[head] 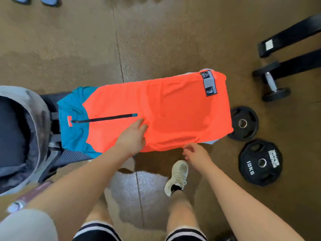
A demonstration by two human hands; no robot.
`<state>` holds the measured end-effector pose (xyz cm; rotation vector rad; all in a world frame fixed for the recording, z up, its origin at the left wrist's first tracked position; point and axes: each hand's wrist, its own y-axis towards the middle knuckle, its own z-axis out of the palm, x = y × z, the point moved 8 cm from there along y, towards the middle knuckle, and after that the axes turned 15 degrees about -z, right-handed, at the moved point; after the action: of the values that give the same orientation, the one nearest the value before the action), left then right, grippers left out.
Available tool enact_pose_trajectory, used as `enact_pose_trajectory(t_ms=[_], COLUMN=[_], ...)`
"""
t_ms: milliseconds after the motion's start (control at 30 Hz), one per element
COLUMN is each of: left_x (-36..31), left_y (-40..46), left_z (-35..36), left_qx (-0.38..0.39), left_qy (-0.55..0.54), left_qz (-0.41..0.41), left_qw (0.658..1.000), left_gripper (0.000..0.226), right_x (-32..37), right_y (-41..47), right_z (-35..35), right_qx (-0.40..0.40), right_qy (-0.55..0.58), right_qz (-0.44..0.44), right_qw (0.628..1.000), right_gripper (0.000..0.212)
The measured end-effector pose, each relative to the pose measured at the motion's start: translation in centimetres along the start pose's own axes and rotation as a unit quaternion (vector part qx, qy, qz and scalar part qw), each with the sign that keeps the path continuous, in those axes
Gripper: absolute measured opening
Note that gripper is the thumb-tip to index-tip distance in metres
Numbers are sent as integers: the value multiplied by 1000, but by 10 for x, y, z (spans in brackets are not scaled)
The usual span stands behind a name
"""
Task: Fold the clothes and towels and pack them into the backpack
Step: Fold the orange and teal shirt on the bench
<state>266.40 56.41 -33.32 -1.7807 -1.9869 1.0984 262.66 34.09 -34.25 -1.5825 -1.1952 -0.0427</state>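
Note:
An orange and teal shirt (173, 110) with a black zip lies spread flat over a bench, grey labels at its far right corner. My left hand (132, 136) rests flat on the shirt's near middle, fingers straight. My right hand (196, 153) hovers at the shirt's near edge with loosely curled fingers, holding nothing that I can make out. A grey backpack (26, 129) stands open at the left, its dark inside showing, touching the shirt's teal end.
Two black weight plates (260, 162) lie on the brown floor at the right. A dumbbell (271, 82) and black rack feet (288, 37) sit beyond them. My white shoe (178, 176) stands below the bench. A bottle (26, 200) lies at the lower left.

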Motion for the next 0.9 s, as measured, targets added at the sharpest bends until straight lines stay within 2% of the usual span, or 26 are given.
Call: enact_pose_trajectory(t_ms=[100,200,300,367,467,633,700,733,833,900], left_x=[-31,-51,-63,-64,-63,-64,-64,-63,-62,-65], left_y=[2,9,22,33,44,50,49,49,43,31], left_z=[32,59,77,87,96,95,94,94,95,98], left_qx=[-15,-48,-97,-128,-196,-292,-308,-313,-321,-333], left_qy=[-9,34,77,85,94,115,120,117,106,122], left_qz=[4,17,27,23,31,87,103,110,136,168], left_qw=[1000,998,992,988,976,946,938,936,931,920], left_gripper=[60,62,66,71,72,75,78,81,90,84], right_x=[-50,-101,-138,-155,-170,-183,-180,-179,-184,-187], right_y=[9,19,31,45,71,100,103,103,89,69], right_z=[-45,-75,-79,-73,-62,-57,-59,-60,-71,-77], right_qx=[-42,-116,-169,-187,-196,-256,-253,-245,-273,-304], right_qy=[30,88,212,319,459,601,633,630,535,505], right_qz=[17,63,106,122,106,-11,-43,-60,-97,-121], right_qw=[999,987,957,921,860,757,731,735,794,799], right_gripper=[19,17,36,40,29,15,15,16,21,20])
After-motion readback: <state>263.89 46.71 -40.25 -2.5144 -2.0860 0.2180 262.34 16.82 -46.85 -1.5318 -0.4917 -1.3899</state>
